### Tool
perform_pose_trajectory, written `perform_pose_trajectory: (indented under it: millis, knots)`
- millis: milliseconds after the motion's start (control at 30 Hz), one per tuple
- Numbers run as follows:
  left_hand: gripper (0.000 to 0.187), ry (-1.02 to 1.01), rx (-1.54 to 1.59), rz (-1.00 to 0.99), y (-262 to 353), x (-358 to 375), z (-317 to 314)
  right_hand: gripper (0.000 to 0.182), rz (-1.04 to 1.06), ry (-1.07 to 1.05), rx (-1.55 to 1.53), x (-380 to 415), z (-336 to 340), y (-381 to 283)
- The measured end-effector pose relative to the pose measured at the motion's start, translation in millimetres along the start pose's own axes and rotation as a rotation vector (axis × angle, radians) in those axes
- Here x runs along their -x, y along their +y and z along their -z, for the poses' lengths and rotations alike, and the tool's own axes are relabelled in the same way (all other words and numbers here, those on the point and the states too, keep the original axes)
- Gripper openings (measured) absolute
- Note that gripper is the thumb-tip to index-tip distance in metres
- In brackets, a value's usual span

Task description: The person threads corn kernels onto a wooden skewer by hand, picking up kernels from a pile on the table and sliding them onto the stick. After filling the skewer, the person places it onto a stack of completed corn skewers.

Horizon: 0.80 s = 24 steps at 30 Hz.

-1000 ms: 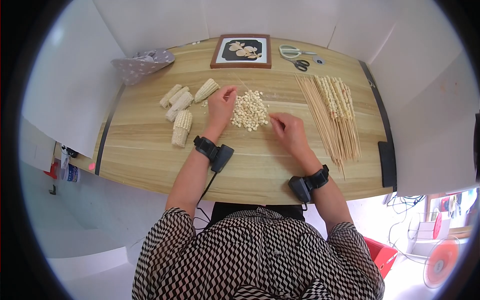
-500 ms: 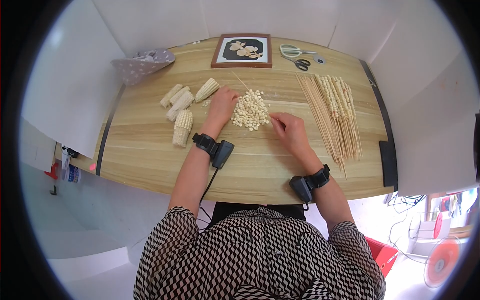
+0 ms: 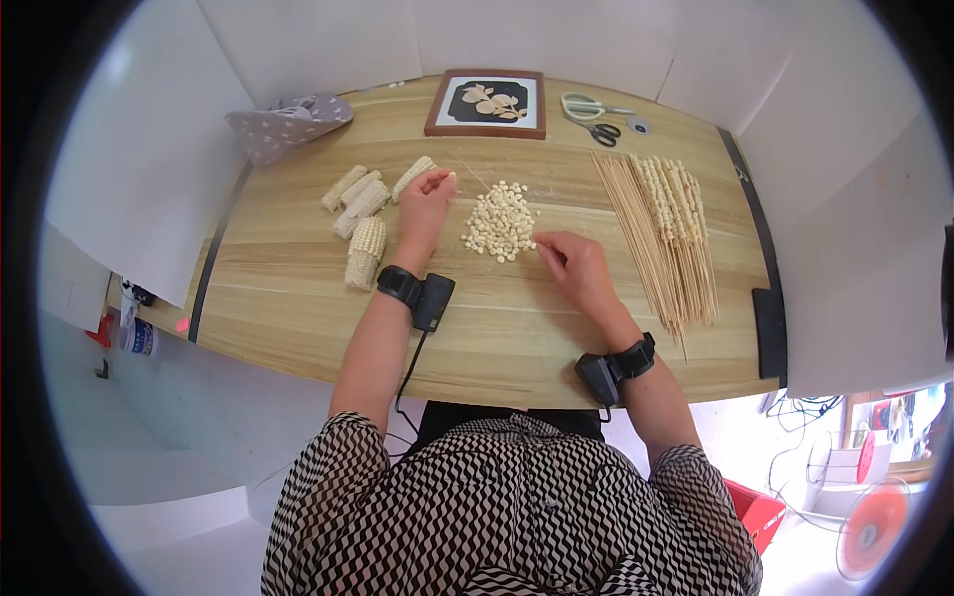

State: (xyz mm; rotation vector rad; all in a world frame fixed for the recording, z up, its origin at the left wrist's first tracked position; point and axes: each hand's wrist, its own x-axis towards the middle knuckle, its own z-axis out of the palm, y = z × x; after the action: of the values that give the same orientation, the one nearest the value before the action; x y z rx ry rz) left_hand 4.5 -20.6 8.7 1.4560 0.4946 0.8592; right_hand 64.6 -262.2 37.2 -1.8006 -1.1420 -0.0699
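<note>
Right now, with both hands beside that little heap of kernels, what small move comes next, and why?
Probably the right hand should pinch one kernel from the pile: its fingers sit at the pile's edge, while the left hand appears to hold a thin skewer ready.

Craft workstation: wooden bench (image 3: pixel 497 328) screened by white boards, holding bamboo skewers (image 3: pixel 646 233), scissors (image 3: pixel 593 116), framed kernel picture (image 3: pixel 487 102).

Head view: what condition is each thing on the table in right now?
Left hand: pinching a thin skewer.
Right hand: curled beside the kernel pile.
Corn cobs: cut in pieces, lying flat.
Skewer bundle: some threaded with kernels.
Scissors: closed.
</note>
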Motion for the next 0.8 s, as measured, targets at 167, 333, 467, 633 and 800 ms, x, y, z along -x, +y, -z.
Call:
perform_pose_trajectory:
  millis: [167, 333, 467, 633, 800]
  knots:
    - [0.016, 0.101, 0.165, 0.039, -8, -8, 6, 0.016, 0.043, -0.05, -0.016, 1, -2, -1]
    - [0.018, 0.17, 0.167, 0.057, -8, -12, 11, 0.016, 0.004, -0.111, -0.024, 1, 1, -6]
    - [0.017, 0.172, 0.178, 0.049, -10, -14, 12, 0.016, 0.009, -0.123, -0.015, 0, 1, -6]
    - [0.016, 0.16, 0.153, 0.028, -10, -14, 12, 0.015, 0.019, -0.114, -0.029, 1, 1, -6]
    - [0.017, 0.166, 0.091, -0.006, -6, -11, 9, 0.015, 0.026, -0.108, -0.025, 1, 0, -5]
